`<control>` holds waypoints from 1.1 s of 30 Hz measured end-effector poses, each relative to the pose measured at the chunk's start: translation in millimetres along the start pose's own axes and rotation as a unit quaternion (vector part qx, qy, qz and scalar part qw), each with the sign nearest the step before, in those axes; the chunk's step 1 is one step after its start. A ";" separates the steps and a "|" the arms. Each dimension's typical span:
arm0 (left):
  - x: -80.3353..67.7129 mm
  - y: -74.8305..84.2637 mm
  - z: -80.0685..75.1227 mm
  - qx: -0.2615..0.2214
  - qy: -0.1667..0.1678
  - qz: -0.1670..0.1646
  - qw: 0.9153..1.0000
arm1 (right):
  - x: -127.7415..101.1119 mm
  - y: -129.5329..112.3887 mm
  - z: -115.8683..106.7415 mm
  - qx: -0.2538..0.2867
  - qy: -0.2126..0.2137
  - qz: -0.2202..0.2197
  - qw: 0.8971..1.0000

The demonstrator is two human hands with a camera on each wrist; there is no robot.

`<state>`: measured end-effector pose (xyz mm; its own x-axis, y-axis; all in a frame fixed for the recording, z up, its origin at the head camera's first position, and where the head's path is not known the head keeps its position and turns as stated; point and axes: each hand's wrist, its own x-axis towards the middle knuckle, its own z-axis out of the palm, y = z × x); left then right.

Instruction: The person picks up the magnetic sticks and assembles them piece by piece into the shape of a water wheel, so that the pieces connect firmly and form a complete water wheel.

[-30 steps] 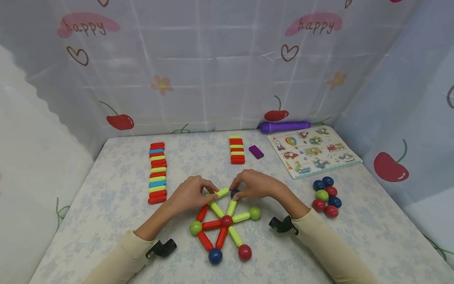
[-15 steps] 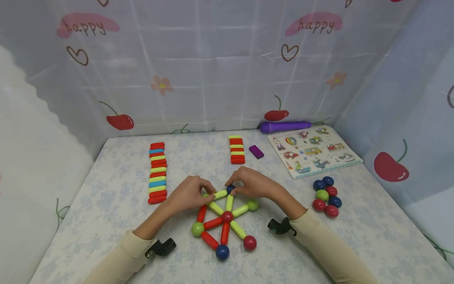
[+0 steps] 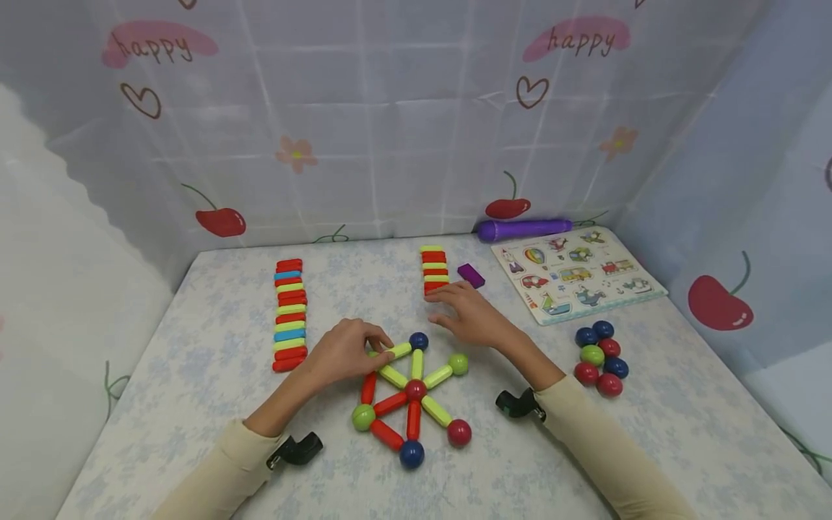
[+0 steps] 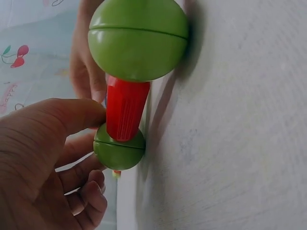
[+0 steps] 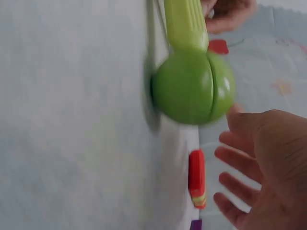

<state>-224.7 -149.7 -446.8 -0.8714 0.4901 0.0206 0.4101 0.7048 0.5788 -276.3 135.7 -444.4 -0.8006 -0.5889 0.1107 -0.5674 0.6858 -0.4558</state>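
The left hand (image 3: 344, 350) pinches a green stick (image 3: 398, 352) of the star (image 3: 413, 391); the right hand (image 3: 469, 318), fingers spread, reaches toward the stack of sticks (image 3: 434, 271). A careless tug could pull joints apart.

Soft, even daylight-type lighting, no glare; faint shadows under the pale floral-print tabletop (image 3: 195, 375) objects. Head view sharp w/ wide-angle bending at edges. Right wrist view motion-blurred; left wrist view soft close-up.
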 end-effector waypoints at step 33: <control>3.1 4.3 -4.3 0.015 0.011 0.010 1.000 | 1.0 -8.6 -3.3 0.044 -0.029 0.034 0.998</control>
<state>-226.9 -147.3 -440.7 -0.8687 0.4929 0.0492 0.4344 0.7103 0.5539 -272.9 130.6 -437.4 -0.8229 -0.5675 0.0272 -0.4911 0.6864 -0.5363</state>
